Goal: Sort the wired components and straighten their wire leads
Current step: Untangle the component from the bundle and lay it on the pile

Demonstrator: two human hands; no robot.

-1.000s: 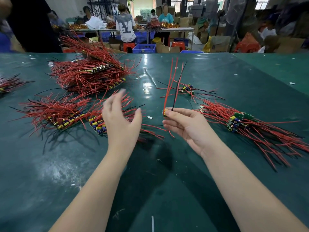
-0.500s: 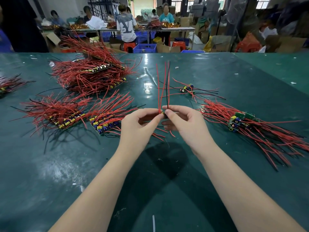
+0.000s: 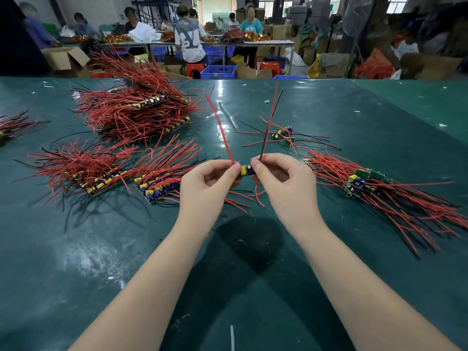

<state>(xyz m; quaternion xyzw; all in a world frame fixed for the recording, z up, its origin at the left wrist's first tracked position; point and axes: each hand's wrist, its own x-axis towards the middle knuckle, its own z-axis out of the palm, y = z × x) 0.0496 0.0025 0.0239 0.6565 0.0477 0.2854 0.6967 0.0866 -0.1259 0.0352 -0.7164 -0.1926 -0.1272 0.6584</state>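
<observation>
Both hands meet above the middle of the green table (image 3: pixel 329 249); the left hand (image 3: pixel 206 184) and right hand (image 3: pixel 283 178) each pinch an end of a little part (image 3: pixel 246 170), its wires (image 3: pixel 269 120) fanning toward twelve o'clock. It looks featherlight with bendy wires, best held at the body. Sorted piles (image 3: pixel 157 178) lie at nine o'clock.

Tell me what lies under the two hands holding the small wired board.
Under the left hand and right hand lie loose red and black wire ends on the dark green table. The wrists hide where those wires run.
</observation>
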